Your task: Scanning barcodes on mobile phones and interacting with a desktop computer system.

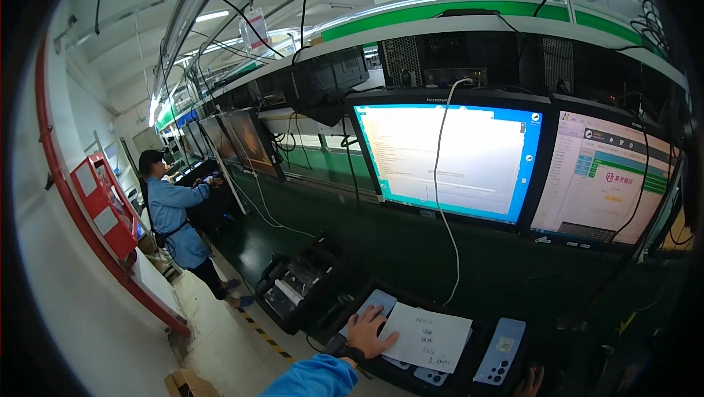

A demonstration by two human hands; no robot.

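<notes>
My left hand (pixel 369 335), in a blue sleeve with a dark band at the wrist, lies with its fingers spread over a light blue phone (pixel 380 300). Its thumb rests at the left edge of a white sheet of paper (pixel 431 335) with handwriting. Beneath the sheet, another phone (pixel 431 376) shows only its camera end. To the right of the paper lies a blue phone (pixel 503 349), back up, with a pale label and several camera lenses. My right hand (pixel 529 382) shows only a few dim fingers at the lower edge; whether it holds anything is hidden.
Two monitors (pixel 447 159) stand behind the dark green bench (pixel 352 228). A white cable (pixel 438 177) hangs in front of one. Left of my hand sits a black bin (pixel 304 276) with wrapped items. Further left, a person (pixel 176 214) in blue works at the bench.
</notes>
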